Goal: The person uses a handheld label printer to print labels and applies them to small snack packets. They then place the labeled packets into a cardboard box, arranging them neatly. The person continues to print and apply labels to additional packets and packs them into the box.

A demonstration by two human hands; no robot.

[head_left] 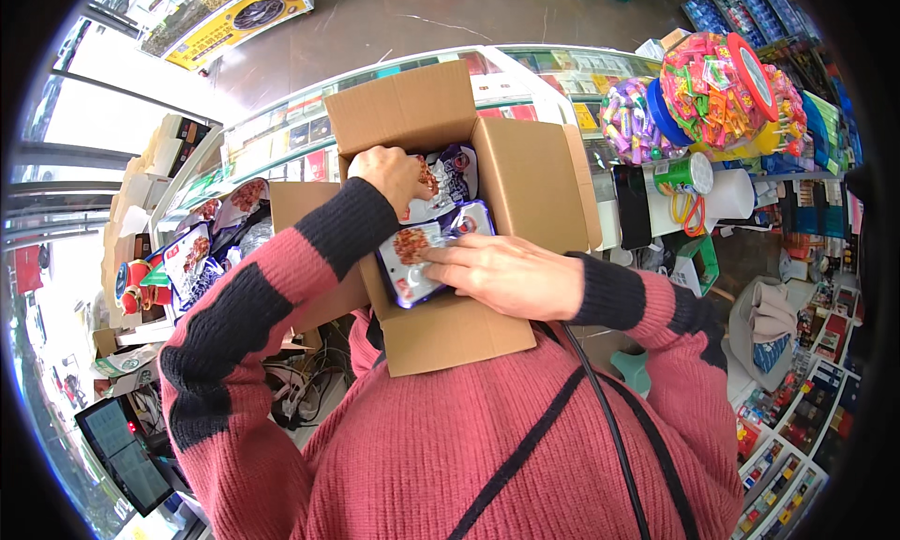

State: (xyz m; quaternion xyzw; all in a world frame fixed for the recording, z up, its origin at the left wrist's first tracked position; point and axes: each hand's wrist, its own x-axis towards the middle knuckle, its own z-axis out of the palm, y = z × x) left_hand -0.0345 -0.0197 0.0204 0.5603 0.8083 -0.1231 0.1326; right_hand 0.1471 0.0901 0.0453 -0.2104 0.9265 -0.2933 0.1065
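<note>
An uncapped cardboard box point(538, 188) stands before me with its flaps spread. Inside lie purple-and-white printed food packs, among them a near pack point(408, 276) and a far pack point(457, 178). My left hand point(387, 176) reaches in over the box's left side, fingers curled at the left part of the far pack. Its fingertips are partly hidden, so a grip on the pack cannot be made out. Across the near pack rests my right hand point(503, 273), palm down, fingers stretched out over the pack's printed front.
More such packs point(193, 259) lie left of the box on a glass display counter point(285, 136). Candy jars point(717, 90), a green can point(678, 174) and a black phone-like slab point(631, 206) stand or lie on the right. A screen point(123, 452) is at lower left.
</note>
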